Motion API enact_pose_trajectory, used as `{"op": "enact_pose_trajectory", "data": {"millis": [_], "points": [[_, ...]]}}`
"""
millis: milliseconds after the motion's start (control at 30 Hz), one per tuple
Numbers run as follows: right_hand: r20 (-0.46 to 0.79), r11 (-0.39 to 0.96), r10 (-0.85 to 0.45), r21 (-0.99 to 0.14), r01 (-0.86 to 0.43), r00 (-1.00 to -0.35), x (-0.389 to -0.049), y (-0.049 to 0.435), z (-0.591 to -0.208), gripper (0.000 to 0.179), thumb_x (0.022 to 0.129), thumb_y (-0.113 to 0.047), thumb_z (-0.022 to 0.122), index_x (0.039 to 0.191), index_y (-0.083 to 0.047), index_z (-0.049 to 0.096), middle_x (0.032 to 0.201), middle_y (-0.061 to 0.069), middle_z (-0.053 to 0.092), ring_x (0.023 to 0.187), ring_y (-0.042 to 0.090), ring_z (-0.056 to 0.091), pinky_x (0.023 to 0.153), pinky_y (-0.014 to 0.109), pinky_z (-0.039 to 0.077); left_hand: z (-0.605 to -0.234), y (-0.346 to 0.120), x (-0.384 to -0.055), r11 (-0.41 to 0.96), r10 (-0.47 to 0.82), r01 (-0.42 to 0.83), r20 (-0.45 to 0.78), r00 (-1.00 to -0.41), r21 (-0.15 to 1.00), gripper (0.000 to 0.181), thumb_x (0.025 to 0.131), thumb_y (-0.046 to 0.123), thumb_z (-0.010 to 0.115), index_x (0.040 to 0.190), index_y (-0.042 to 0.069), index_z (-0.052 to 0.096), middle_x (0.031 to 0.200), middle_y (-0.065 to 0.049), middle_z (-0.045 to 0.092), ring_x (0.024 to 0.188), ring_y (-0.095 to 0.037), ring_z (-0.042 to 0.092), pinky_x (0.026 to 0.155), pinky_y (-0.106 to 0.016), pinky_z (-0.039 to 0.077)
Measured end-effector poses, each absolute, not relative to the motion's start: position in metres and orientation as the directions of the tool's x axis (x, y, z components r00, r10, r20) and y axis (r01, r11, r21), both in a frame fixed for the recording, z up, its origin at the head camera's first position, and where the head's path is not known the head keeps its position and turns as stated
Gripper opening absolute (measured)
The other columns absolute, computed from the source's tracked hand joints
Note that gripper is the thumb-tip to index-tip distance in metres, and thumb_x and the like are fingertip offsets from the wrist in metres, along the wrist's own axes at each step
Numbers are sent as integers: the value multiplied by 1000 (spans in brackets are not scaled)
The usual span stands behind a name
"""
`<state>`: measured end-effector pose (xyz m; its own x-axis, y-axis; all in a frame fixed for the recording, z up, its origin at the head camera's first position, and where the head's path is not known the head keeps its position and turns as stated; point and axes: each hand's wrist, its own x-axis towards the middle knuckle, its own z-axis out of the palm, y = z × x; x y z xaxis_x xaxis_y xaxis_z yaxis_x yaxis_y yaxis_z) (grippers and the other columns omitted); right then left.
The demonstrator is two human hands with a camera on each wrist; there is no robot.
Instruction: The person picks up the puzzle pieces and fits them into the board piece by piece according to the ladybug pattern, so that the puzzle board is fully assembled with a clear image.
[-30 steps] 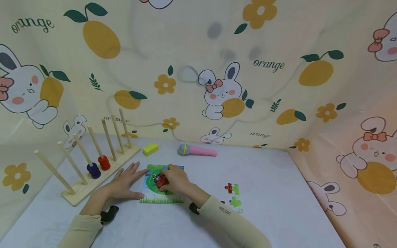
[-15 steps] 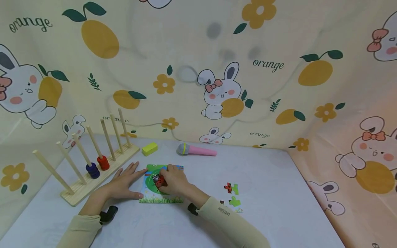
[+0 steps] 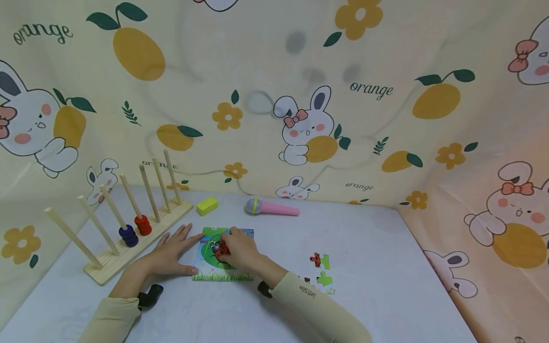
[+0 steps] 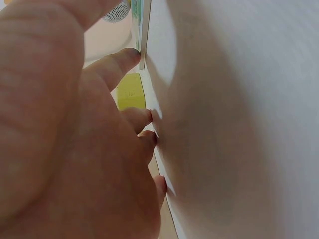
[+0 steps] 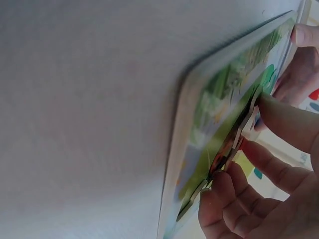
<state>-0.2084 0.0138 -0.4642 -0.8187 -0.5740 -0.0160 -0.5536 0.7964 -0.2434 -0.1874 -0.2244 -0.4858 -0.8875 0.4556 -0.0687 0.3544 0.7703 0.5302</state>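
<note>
A cream backdrop (image 3: 257,62) printed with bunnies and oranges rises behind a white-covered table (image 3: 386,286). The left hand (image 3: 169,255) is spread, its thumb and index finger touching the left edge of a ladybug puzzle board (image 3: 203,277). The right hand (image 3: 242,247) pinches at the red ladybug picture (image 3: 219,251) in the board's middle, covering part of it; the right wrist view shows wooden piece edges there standing above the board's face. Just beyond the left hand, a seven-peg wooden rack (image 3: 96,275) stands at a slant, blue rings (image 3: 128,236) on one peg, red rings (image 3: 143,225) on the next. Behind the board lie a yellow block (image 3: 207,206) and a pink toy microphone (image 3: 274,208). Right of it are loose puzzle pieces (image 3: 324,278), some partly hidden by the right sleeve (image 3: 321,305)
</note>
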Motion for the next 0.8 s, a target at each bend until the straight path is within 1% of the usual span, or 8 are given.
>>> {"op": "enact_pose_trajectory", "data": {"millis": [100,333,467,600,800], "points": [[-17,797,-573,-241,-553,-819,-209,14,-465,32,88,-32,78,112,-13,67,102,3,57,92,17,54,72,28,48,-485,-224,-187,767,460,359,-65,-886,533,97,75,55,81,151,9,42,159,-34,14,146,-54,7,110,-73,1],[-16,799,-575,-227,-557,-818,-209,14,-466,33,87,-33,78,110,-13,66,102,2,57,92,16,55,72,27,48,-489,-225,-190,770,452,346,-77,-889,536,98,75,56,80,152,9,41,160,-33,12,146,-53,5,111,-73,-1],[-17,798,-573,-237,-554,-819,-209,14,-466,32,87,-33,79,109,-13,66,101,2,57,91,16,54,72,27,48,-489,-225,-190,775,451,346,-81,-889,529,98,75,57,80,152,10,41,160,-33,12,146,-52,5,111,-73,-1],[-24,799,-571,-246,-549,-821,-210,14,-465,32,88,-33,78,111,-13,66,100,2,56,90,15,54,71,26,48,-488,-225,-190,772,455,353,-71,-888,528,98,75,56,80,152,9,41,159,-34,13,146,-53,6,110,-74,0],[-30,799,-566,-266,-539,-824,-210,14,-465,32,87,-33,78,111,-14,67,100,2,57,87,14,57,68,26,50,-487,-224,-189,772,454,351,-75,-888,529,98,75,56,80,152,10,41,159,-33,12,146,-53,6,110,-73,0]]}}
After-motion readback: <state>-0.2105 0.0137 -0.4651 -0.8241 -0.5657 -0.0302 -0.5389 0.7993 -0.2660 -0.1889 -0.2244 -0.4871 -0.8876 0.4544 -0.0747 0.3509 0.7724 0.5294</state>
